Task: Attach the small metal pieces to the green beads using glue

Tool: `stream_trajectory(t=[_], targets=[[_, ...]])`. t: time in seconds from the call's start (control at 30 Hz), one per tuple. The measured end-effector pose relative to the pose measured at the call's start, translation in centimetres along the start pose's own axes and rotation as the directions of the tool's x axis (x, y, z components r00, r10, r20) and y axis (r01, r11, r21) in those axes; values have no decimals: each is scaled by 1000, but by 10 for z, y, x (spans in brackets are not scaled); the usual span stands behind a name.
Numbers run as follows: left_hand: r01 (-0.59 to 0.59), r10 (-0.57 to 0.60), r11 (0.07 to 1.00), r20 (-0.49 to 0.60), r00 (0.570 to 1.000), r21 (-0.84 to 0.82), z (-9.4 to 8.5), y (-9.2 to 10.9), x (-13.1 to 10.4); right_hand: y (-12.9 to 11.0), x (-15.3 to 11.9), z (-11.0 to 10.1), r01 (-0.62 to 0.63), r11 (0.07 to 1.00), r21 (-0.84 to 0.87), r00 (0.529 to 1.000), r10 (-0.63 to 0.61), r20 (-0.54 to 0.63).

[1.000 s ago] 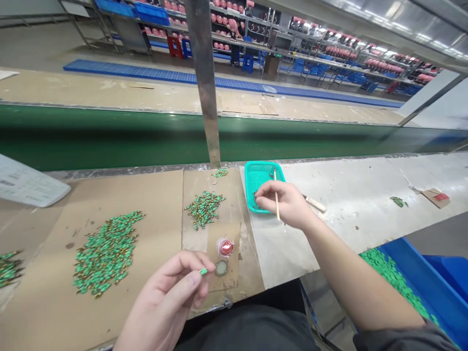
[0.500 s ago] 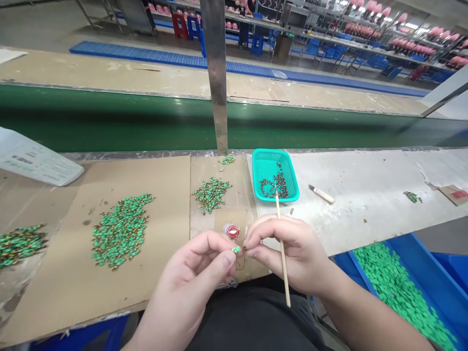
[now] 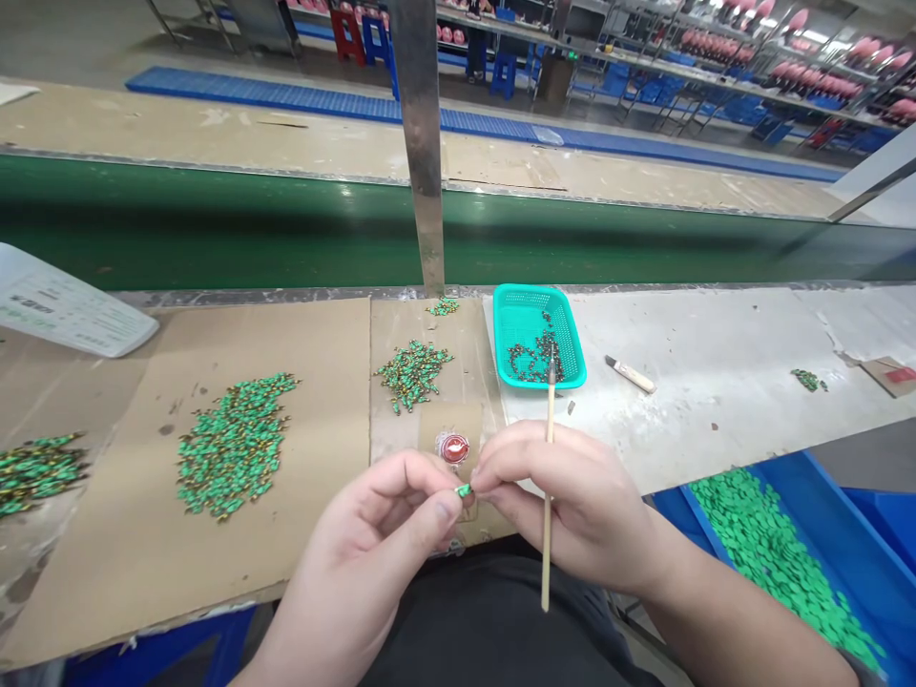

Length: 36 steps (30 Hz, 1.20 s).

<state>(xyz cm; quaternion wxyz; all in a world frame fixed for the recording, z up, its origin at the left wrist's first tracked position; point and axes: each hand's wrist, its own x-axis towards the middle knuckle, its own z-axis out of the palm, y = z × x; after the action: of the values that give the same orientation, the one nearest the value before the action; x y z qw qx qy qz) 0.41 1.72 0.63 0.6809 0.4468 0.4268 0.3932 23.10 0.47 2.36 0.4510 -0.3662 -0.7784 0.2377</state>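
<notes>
Between the thumb and forefinger of my left hand (image 3: 390,530) is a tiny green piece (image 3: 464,490). The fingertips of my right hand (image 3: 565,491) are pinched together at the right end of that piece; what they grip there is too small to make out. A thin paintbrush (image 3: 550,515) with a wooden handle is tucked in the right hand, its bristles pointing away from me. Just beyond the fingers sits a small round pot of red-brown stuff (image 3: 453,447). A turquoise basket (image 3: 504,329) holding small dark pieces (image 3: 533,361) stands past the right hand.
Piles of small green and gold pieces (image 3: 233,444) lie on cardboard at the left and centre. A second brush (image 3: 630,374) rests on the right. Blue bins of green pieces (image 3: 780,563) stand low at the right. A metal post (image 3: 422,143) rises behind the table.
My right fingertips have closed in on the green piece and now meet it. The brush in that hand has swung, its handle end moving left.
</notes>
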Motion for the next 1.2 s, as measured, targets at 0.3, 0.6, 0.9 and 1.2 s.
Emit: stream_trajectory(t=[0.3, 0.6, 0.9, 1.2], targets=[[-23, 24, 999, -20, 1000, 41, 4, 4, -5, -6, 0, -1, 56, 996, -73, 998, -54, 34], [-81, 84, 990, -26, 996, 112, 4, 6, -6, -2, 2, 2, 47, 999, -22, 998, -46, 44], [-138, 141, 987, -40, 989, 80, 6, 3, -11, -6, -4, 7, -262, 913, 312, 954, 294, -61], [-414, 451, 829, -12, 892, 375, -3, -4, -18, -10, -5, 12, -211, 930, 300, 962, 252, -105]])
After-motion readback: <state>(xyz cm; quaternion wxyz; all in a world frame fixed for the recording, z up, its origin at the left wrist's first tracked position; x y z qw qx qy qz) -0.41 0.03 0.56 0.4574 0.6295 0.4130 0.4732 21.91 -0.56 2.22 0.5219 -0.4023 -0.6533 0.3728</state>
